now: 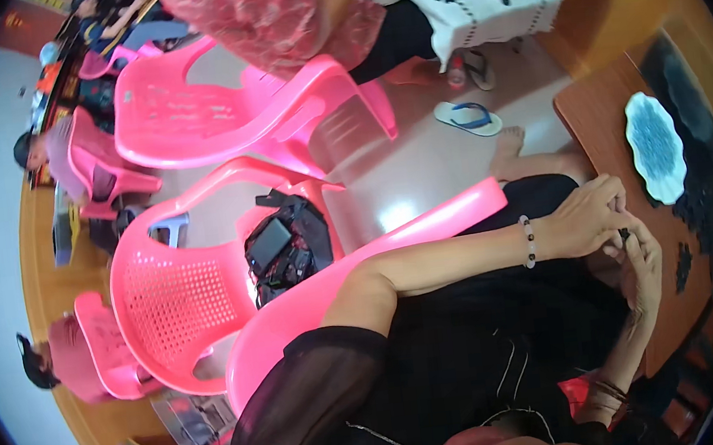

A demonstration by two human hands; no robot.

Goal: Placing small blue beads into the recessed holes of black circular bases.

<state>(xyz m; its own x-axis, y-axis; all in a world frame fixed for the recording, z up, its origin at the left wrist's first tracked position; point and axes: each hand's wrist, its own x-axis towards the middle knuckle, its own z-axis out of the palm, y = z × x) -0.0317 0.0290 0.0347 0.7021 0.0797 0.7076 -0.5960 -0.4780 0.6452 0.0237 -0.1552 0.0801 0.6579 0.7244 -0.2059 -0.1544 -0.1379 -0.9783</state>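
- A brown wooden table (589, 107) stretches from 2 to 4 o'clock in the view, to the right of the person's lap.
- A pink chair (181, 306) with a mesh-like back stands at 9 o'clock.
- A broad spread of black bits (707, 212) lies at 3 o'clock, near the view's dark rim.
- A black bag (308, 219) rests on that chair's seat.
- A white wavy-edged tray (665, 195) with a blue-grey middle lies on the table, at 1 o'clock from the hands.
- The left hand (586, 217) has curled fingers meeting the right hand's; whether it grips anything, I cannot tell.
- The right hand (644, 266) pinches a black piece between its fingertips.
- A small black cluster (683, 266) lies on the table, at 4 o'clock from the fingertips.
- The black piece (624, 233) is where both hands meet, at 3 o'clock in the view.
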